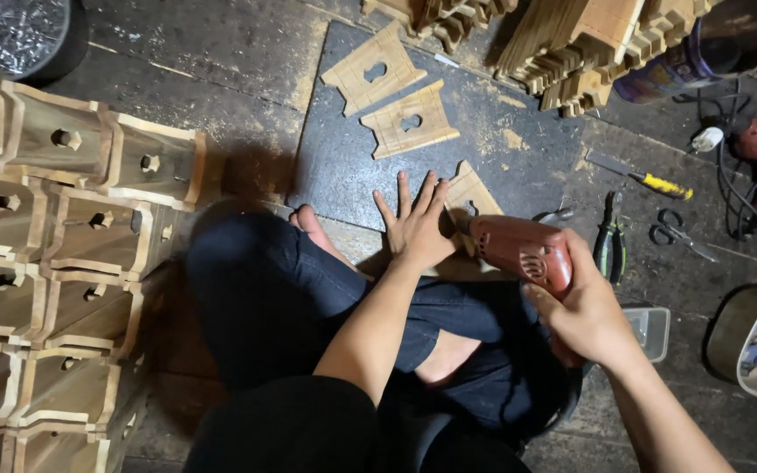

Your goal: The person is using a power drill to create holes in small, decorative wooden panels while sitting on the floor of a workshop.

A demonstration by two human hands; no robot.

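I am pressing my left hand [415,229] flat, fingers spread, on a wooden cut-out piece [470,200] lying on the dark floor board [343,166]. My right hand [584,314] is gripping a red electric drill [519,251], its tip meeting that piece. Two matching pieces [393,96] are lying farther ahead. A clear plastic box [650,331] is sitting just right of my wrist.

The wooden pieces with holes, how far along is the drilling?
Done: two cut-out wooden pieces lie on the dark mat, and stacked boxes on the left already show holes. In hand: the left hand presses a third piece flat while the right hand holds the red drill to it. Left: the stacked parts at top, with no holes visible from here.
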